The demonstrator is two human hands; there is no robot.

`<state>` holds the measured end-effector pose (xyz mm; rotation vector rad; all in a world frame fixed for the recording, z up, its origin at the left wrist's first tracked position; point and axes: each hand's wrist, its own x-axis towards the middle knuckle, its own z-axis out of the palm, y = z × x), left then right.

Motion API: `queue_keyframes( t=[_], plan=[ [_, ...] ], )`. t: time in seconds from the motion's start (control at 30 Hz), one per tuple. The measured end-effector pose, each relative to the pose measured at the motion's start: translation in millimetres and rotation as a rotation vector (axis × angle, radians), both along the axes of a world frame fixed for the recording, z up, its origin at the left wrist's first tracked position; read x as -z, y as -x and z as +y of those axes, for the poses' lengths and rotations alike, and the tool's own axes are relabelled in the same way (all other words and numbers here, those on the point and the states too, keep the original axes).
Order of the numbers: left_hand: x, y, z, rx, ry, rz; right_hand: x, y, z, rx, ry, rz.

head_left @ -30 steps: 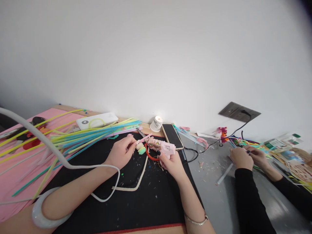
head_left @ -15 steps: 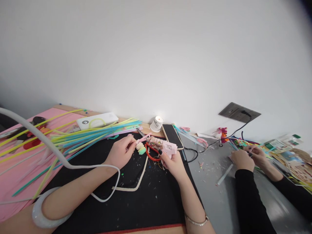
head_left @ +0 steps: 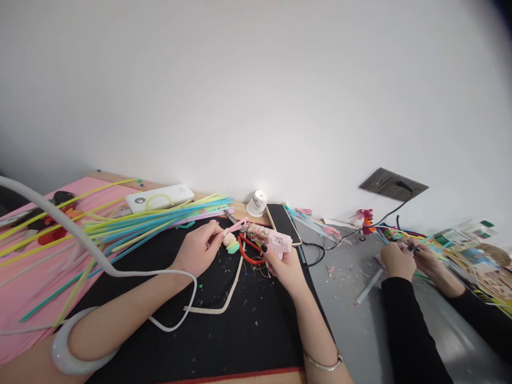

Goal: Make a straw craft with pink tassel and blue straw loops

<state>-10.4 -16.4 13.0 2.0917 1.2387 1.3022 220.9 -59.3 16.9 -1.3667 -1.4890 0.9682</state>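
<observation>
Glue gun (head_left: 277, 241) in right hand (head_left: 285, 268); cup print (head_left: 255, 205) illegible.

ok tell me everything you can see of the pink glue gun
The glue gun is pale pink, with a smooth, plastic-looking body and a front end covered in lumpy, mottled brownish residue. The right hand grips it over the black mat, its front pointing left toward the craft piece at the left hand. Fingers hide much of the handle. Whether its tip touches anything is unclear.
</observation>
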Motion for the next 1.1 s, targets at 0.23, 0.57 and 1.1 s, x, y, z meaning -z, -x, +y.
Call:
queue_keyframes(
  t=[0.23,0.57,1.1],
  plan=[
    [1.2,0.7,0.4,-0.001,-0.005,0.014,2.3,-2.9,1.3,0.032,-0.008,-0.042],
    [0.0,0.5,-0.1,-0.010,-0.017,0.002,0.3,-3.1,-0.2,0.096,0.006,-0.049],
    [0.7,0.7,0.3,-0.013,-0.017,0.015,-0.4,-3.9,0.9,0.108,-0.007,-0.047]
  ],
)
